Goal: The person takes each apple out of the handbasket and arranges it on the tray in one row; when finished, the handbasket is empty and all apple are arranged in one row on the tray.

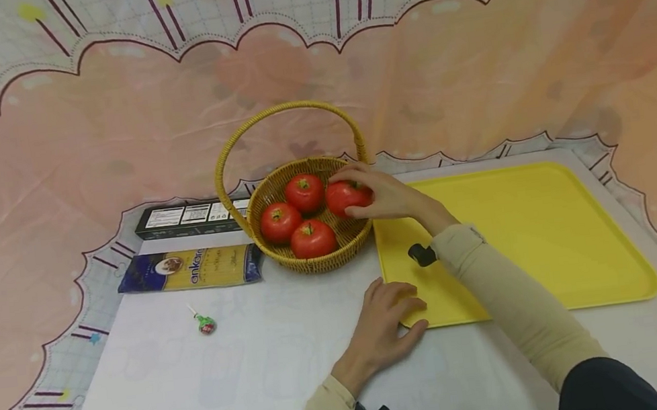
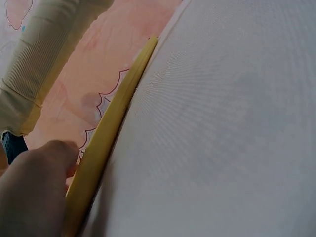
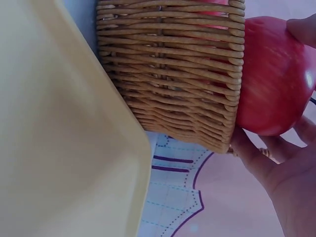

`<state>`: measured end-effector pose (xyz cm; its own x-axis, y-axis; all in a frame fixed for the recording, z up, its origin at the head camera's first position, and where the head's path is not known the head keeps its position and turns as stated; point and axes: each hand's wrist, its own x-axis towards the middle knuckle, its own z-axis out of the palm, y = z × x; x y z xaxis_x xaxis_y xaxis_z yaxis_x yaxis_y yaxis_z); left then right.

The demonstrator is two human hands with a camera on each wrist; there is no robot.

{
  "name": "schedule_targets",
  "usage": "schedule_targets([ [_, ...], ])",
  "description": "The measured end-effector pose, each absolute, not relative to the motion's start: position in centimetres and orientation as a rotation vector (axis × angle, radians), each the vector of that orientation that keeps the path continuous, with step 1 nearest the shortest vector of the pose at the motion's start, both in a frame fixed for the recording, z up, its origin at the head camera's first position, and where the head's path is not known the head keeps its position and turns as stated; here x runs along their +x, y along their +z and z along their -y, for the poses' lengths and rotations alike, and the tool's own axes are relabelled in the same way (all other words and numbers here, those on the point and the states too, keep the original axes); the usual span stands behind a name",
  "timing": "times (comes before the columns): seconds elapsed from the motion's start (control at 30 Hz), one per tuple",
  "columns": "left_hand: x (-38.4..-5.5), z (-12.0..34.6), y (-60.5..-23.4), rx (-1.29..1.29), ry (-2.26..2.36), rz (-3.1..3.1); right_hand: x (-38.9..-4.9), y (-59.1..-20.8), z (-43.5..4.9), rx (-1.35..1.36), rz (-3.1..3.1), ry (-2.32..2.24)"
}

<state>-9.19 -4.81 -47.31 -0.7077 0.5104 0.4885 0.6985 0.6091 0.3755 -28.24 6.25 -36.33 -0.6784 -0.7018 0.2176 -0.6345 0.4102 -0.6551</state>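
Note:
In the head view, my right hand (image 1: 384, 192) grips a red apple (image 1: 344, 196) at the right rim of a wicker basket (image 1: 326, 263). The right wrist view has the thumb on one side of that apple (image 3: 274, 74) and the fingers (image 3: 254, 153) curled round the other, level with the basket's edge. Three more red apples, such as the front one (image 1: 313, 239), sit inside the basket. Lower down, my left hand (image 1: 382, 327) rests at the near left corner of a yellow tray (image 1: 527, 243), its fingers spread and touching the tray edge.
Left of the basket lie a blue and yellow pasta packet (image 1: 190, 269) and a long black box (image 1: 184, 221). A lollipop (image 1: 203, 322) in a green wrapper lies on the white table (image 1: 251, 376). A patterned cloth (image 1: 144, 131) hangs behind; the basket's tall handle (image 1: 287, 107) arches over the apples.

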Motion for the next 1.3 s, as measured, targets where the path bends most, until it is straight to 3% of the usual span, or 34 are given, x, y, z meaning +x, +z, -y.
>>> schedule_targets([
  [0.33, -9.0, 5.0, -47.4, -1.152, -0.737, 2.534, -27.4, -36.4, -7.4, -1.168, -2.525, -1.305],
  [0.7, -9.0, 4.9, -47.3, -1.155, -0.665, 2.523, -24.1, -33.8, -8.1, -1.039, -2.549, -1.396],
  [1.3, -8.9, 4.7, -47.3, -1.137, -0.692, 2.526, -22.9, -35.1, -9.8, -0.856, -2.476, -1.637],
])
